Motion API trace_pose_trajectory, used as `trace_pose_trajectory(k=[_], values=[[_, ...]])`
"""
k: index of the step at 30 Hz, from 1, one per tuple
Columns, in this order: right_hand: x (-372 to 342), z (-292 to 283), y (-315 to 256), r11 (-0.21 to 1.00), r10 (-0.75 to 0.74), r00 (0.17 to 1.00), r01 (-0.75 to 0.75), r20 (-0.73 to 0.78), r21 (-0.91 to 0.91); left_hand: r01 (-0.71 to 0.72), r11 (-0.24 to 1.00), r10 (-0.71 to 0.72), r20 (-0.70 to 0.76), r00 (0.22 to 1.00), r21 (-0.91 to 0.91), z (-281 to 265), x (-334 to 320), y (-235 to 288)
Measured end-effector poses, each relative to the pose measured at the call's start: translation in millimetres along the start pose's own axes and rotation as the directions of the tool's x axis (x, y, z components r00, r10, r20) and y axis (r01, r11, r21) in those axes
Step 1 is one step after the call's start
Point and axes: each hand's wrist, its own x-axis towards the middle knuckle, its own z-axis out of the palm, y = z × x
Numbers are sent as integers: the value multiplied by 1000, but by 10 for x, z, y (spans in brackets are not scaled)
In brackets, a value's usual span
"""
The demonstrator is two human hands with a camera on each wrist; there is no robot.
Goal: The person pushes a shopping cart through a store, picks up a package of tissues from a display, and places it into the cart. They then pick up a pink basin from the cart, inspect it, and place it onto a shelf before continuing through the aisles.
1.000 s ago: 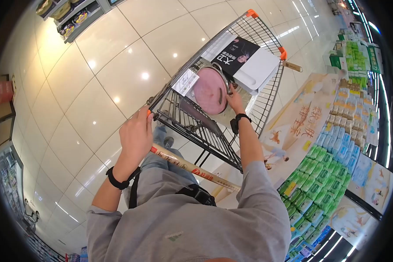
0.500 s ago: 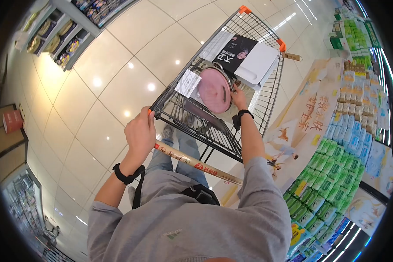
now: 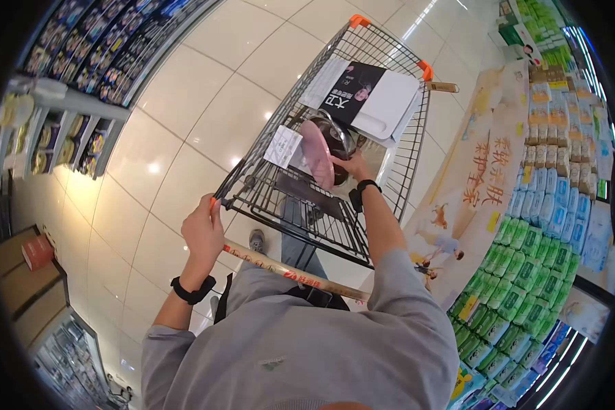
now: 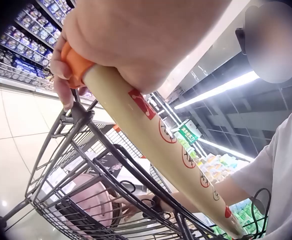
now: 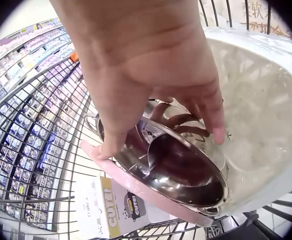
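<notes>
My left hand [image 3: 203,227] grips the orange end [image 4: 76,65] of the shopping cart's handle [image 4: 151,135], fingers curled round it. My right hand [image 3: 352,165] reaches down into the cart [image 3: 335,239]. There its thumb presses the edge of a pink round board [image 3: 316,157], and the fingers lie against the outer wall of a shiny steel pot [image 5: 186,170] with a divider inside. Tilted nearly on edge, the board stands beside the pot's mouth. A white box [image 5: 106,205] printed with a pot picture is near the board.
A black-and-white box [image 3: 355,92] lies at the cart's far end. A pale tub [image 5: 266,115] is beside the pot. Stacked green packs [image 3: 519,273] and a printed banner [image 3: 482,164] line the right. Shelves [image 3: 96,55] stand at the left, beyond tiled floor [image 3: 150,171].
The pink board has tilted away from the pot, uncovering its inside. My right hand has shifted onto the board's edge. The left hand keeps its hold; more shelving shows at the left.
</notes>
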Motion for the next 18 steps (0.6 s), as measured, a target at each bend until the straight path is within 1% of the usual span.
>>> trace_pose_trajectory(k=[1,2,3,4,5,6,8,9,10,11,12,13,15,16,17,18], values=[[178,-55,-26,997,-76,996,77,-46,30,18,1000,-18,13,1000,0,2,141,92],[338,-140,-35,999,-39,999,38,-17,-36,19,1000,-19,17,1000,-3,26,278,159],[192,-259,9,999,-40,999,40,-17,-33,18,1000,-18,15,1000,-1,38,120,228],[195,-362,-73,999,-16,1000,16,2,-35,17,1000,-17,27,1000,-4,26,206,305],[425,-527,-232,999,12,1000,-11,16,-34,10,1000,-10,41,999,-6,51,538,492],[400,-625,-150,1000,14,1000,-14,-1,-19,-12,1000,12,37,999,-2,92,521,596],[717,-674,-258,978,112,994,-113,-17,-175,-24,1000,24,43,999,7,174,893,705],[879,-683,-357,978,113,993,-114,-19,-177,-24,1000,24,43,999,5,187,1089,766],[909,-572,-422,954,164,986,-166,-30,-248,-21,1000,21,47,999,4,203,1139,696],[944,-583,-442,927,214,975,-222,-57,-301,-36,999,36,47,998,7,216,1185,741],[1070,-637,-495,929,212,975,-221,-63,-297,-43,999,42,43,998,6,223,1315,819],[1127,-742,-467,940,216,973,-229,-77,-254,-42,999,42,38,998,-4,262,1326,940],[1324,-917,-549,946,240,965,-257,-104,-196,-64,998,65,48,997,-12,307,1599,1139],[1431,-999,-659,942,259,961,-273,-98,-195,-88,996,88,22,996,-10,341,1759,1200],[1385,-959,-723,934,279,955,-294,-100,-201,-111,994,111,0,994,-20,390,1783,1091],[1524,-1023,-748,935,277,954,-295,-116,-194,-106,994,106,15,994,-23,437,1941,1172]])
